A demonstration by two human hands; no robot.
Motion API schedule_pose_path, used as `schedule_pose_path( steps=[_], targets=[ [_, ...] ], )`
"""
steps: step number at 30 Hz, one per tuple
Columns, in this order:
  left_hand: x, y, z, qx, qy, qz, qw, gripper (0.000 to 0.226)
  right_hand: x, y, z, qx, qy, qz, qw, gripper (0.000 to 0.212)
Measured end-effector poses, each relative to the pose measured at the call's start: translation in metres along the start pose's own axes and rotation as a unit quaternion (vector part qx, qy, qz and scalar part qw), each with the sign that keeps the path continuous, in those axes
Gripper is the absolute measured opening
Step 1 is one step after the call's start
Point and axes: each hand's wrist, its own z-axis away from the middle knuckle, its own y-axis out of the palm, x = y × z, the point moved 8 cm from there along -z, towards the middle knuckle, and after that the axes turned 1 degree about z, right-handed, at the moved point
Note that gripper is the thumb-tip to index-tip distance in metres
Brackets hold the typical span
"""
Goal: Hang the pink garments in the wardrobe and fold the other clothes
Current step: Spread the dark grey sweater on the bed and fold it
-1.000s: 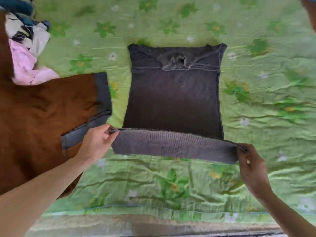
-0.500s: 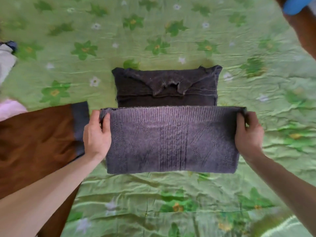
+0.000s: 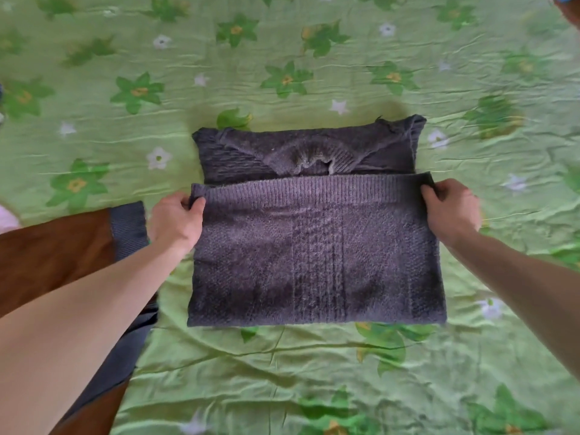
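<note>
- While lying mid-bed on the green floral bedspread (image 3: 314, 365), grey sweater (image 3: 314, 265): folded, neckline toward far edge, long axis left-right.
- Left hand (image 3: 175, 219) and right hand (image 3: 450, 208): pinching ribbed hem corners, forearms reaching forward.

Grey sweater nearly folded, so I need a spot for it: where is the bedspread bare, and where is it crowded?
Bare green bedspread lies beyond the grey sweater, and again past the right hand and nearer the camera. The left is crowded: the brown garment lies right beside the left hand.
</note>
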Motion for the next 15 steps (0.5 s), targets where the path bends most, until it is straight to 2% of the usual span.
schedule_pose_path(
  steps=[3, 6, 8, 10, 12, 15],
  targets=[
    [0.000, 0.008, -0.003, 0.024, -0.014, -0.008, 1.000, 0.035, -0.002, 0.011, -0.002, 0.019, 0.015, 0.042, 0.999, 0.038],
    [-0.007, 0.005, 0.008, -0.021, 0.012, -0.010, 1.000, 0.039, 0.004, 0.009, 0.004, 0.003, -0.017, 0.038, 0.999, 0.043],
    [-0.019, 0.001, 0.027, -0.075, 0.085, -0.080, 0.990, 0.048, 0.012, 0.002, 0.018, -0.028, -0.103, 0.048, 0.993, 0.048],
    [-0.039, 0.002, 0.059, -0.085, 0.221, -0.128, 0.963, 0.045, 0.022, -0.002, 0.044, -0.047, -0.240, 0.069, 0.967, 0.049],
    [-0.042, 0.017, 0.097, -0.033, 0.351, -0.171, 0.920, 0.047, 0.027, 0.006, 0.080, 0.013, -0.363, 0.069, 0.929, 0.053],
    [-0.012, 0.051, 0.146, 0.091, 0.430, -0.249, 0.863, 0.060, 0.009, 0.028, 0.133, 0.110, -0.459, 0.094, 0.876, 0.061]
  ],
)
